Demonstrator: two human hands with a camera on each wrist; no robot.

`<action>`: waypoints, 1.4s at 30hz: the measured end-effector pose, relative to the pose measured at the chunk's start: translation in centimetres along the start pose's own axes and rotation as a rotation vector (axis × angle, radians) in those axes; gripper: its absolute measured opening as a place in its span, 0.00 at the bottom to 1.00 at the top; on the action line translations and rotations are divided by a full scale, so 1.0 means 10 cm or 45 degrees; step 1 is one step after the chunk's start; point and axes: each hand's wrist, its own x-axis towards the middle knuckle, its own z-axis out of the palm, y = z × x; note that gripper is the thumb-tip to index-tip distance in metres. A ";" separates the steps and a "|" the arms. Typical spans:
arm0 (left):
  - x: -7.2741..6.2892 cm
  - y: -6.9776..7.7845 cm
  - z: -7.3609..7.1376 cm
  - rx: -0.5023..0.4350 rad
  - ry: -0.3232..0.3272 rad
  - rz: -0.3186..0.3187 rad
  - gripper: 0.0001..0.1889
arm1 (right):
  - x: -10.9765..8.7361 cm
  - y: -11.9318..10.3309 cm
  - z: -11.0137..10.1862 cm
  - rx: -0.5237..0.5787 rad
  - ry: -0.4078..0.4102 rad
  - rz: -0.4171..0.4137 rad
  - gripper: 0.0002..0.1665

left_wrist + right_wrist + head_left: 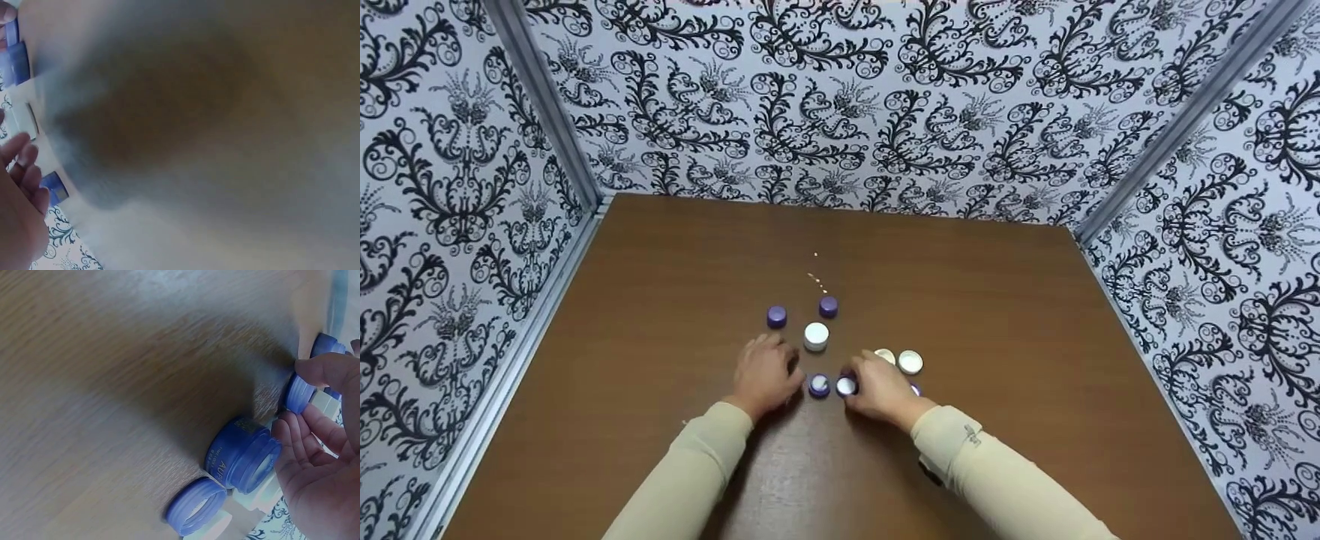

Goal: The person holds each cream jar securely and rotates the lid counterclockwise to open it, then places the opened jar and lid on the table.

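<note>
A: Piece in hand, and where?

B: Small round purple piece (847,386), low over the table between the two hands. Right hand (883,386) pinches it, thumb on one side, fingertips opposite. Cap or jar: can't tell.

A: And the left hand (767,375)?

B: Fingers loosely bent, thumb apart, nothing seen in its grasp. Just beside a second purple piece (820,386); whether it touches, can't tell.

A: Handling advice?

B: My judgement: grip the sidewall evenly, fingertips off the pale opening. Keep it level, clear of its neighbour. Left hand could steady that one.

A: Materials?

B: Purple walls smooth, plastic-looking. Near the right palm, a lettered jar (239,455): gold print, stepped neck. Just beside it, a purple ring (197,506), hollow face showing. Past the right hand, two shallow cream cups (910,362), one partly hidden. Farther back, a squat white tub (816,336) and two purple tubs (776,316).

A: Ground?

B: Brown wood-grain table (997,300), faint sheen. Wallpaper (847,97) beyond: black scrolls on white.
</note>
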 end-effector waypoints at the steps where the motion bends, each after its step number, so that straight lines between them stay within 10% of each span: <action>1: 0.03 0.02 0.00 -0.004 0.017 -0.021 0.17 | -0.01 0.01 0.00 0.002 -0.005 0.009 0.22; 13: 0.28 0.10 0.13 -0.122 -0.044 -0.232 0.24 | 0.01 -0.02 -0.04 0.023 -0.042 0.017 0.21; 42: 0.42 0.06 0.33 -0.153 0.051 -0.249 0.24 | -0.03 -0.05 -0.03 -0.028 -0.009 0.000 0.21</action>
